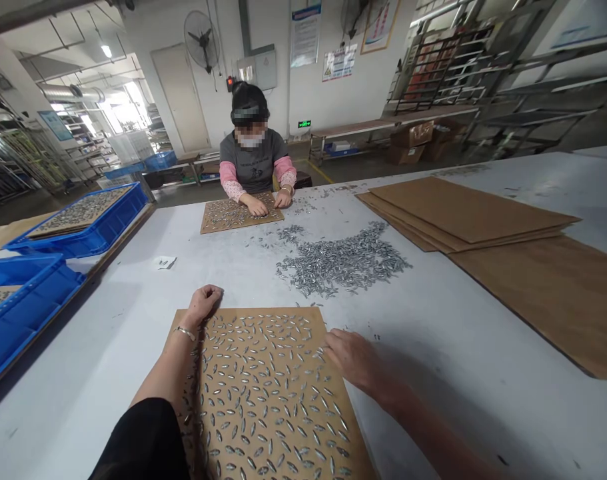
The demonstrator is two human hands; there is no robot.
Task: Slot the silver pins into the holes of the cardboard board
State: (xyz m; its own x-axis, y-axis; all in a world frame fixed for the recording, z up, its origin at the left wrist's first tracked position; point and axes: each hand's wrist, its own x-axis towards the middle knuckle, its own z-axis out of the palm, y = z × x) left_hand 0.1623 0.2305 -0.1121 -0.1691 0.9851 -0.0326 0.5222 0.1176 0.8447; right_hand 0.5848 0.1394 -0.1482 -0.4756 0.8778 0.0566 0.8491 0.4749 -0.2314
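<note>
A sheet of brown cardboard (278,369) lies before me on the white table, covered with many small, pointed, spindle-shaped metal pieces (263,400), spread apart. My left hand (204,303) is at its far left corner, fingers curled; whatever they hold is hidden. A bracelet circles that wrist, and the arm crosses the sheet's left side. At the right edge, my right hand (350,357) has its fingers bent and pressed together beside the outer pieces. Whether they pinch a piece or the edge does not show. Beyond the sheet lies a loose heap of metal pieces (343,260).
Across the table (223,267), a co-worker (256,147) has both hands at another piece-covered cardboard (218,217). Stacked cardboard sheets (473,207) lie on the right. Blue crates (93,227) with loaded sheets stand left. A small white packet (164,262) rests on the table.
</note>
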